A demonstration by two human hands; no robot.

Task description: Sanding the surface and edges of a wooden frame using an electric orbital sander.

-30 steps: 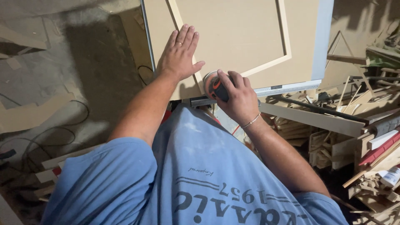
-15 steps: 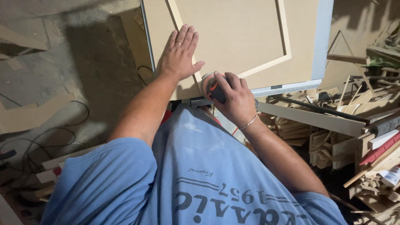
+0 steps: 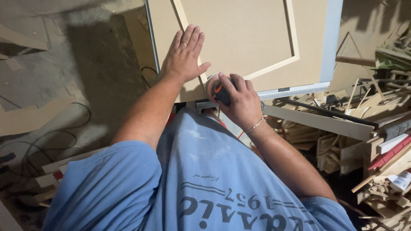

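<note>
- Hardly anything has shifted since the earlier frames: the right hand has slid only a touch along the near edge of the panel, and its fingers now cover more of the tool than they did a second ago, while the left hand stays where it was.
- The left hand lies open and flat, fingers stretched and close together, palm pressed on the tan rectangular fibreboard panel with a raised strip frame; it grips nothing, and a ring shows on one finger.
- The right hand is curled shut around a small round orange and black hand tool, which sits at the panel's near edge, just beside the left thumb; what kind of tool it is I cannot tell, since the fingers hide most of it.
- A thin bracelet circles the right wrist.
- The panel rests on a table whose pale grey-blue edge shows along the right side and, with a ruler-like strip, along the near side.
- Below the hands, the person's light blue T-shirt fills the lower part of the view.
- To the right lies a heap of pale wooden offcuts and slats, with a long dark bar across it.
- To the left, flat board scraps and a black cable lie on the dusty grey floor.
</note>
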